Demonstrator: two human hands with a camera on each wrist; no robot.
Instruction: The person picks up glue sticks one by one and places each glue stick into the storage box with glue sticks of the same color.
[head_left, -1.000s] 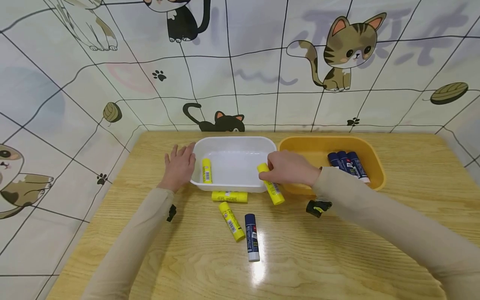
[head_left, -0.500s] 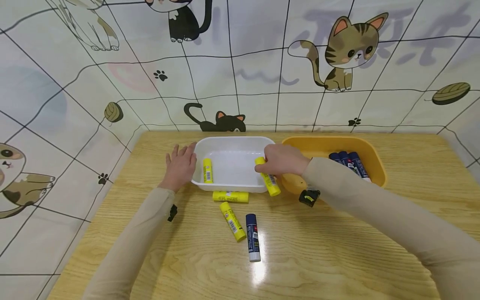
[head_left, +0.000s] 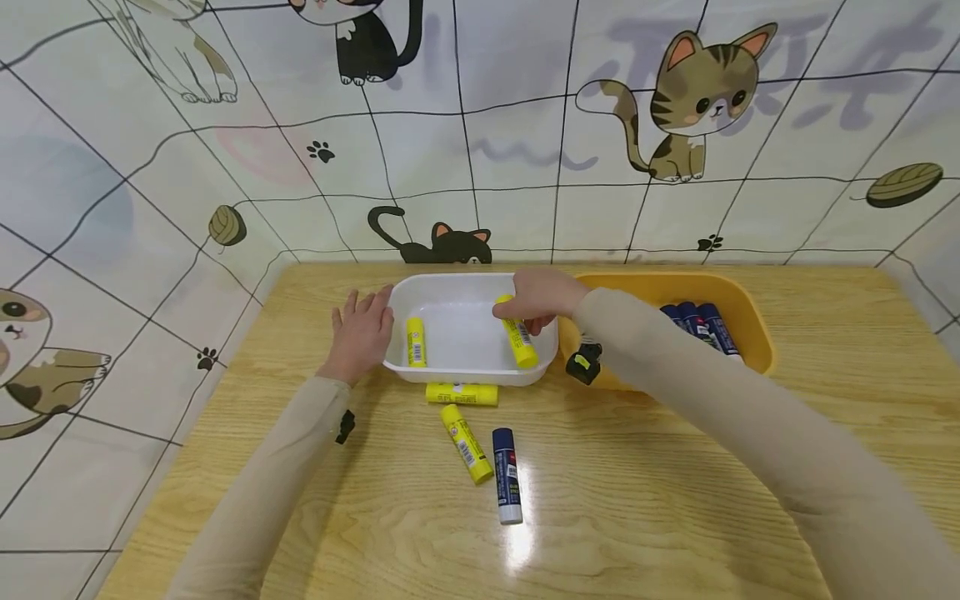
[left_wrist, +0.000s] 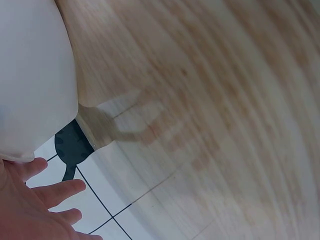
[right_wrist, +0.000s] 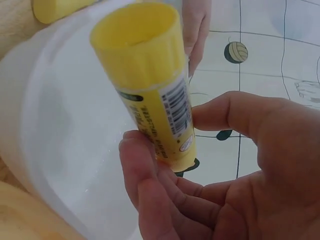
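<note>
In the head view my right hand (head_left: 542, 298) pinches a yellow glue stick (head_left: 519, 340), tilted over the right part of the white tray (head_left: 465, 377). The right wrist view shows the thumb on one side of that glue stick (right_wrist: 155, 95) and curled fingers on the other. My left hand (head_left: 360, 333) rests at the tray's left rim, fingers spread; in the left wrist view the fingers of this hand (left_wrist: 45, 200) reach past the white wall. Another yellow glue stick (head_left: 416, 342) lies inside the tray at its left.
A yellow glue stick (head_left: 462, 394) lies along the tray's front, and a second yellow one (head_left: 467, 444) nearer me beside a navy glue stick (head_left: 507, 475). An orange tray (head_left: 759, 333) stands right of the white one, with several navy glue sticks (head_left: 712, 325) inside. A cat-patterned wall backs the table (head_left: 637, 500).
My right hand has moved left and away from me, carrying the yellow glue stick from the white tray's front right corner to over its inside. The left hand has stayed put.
</note>
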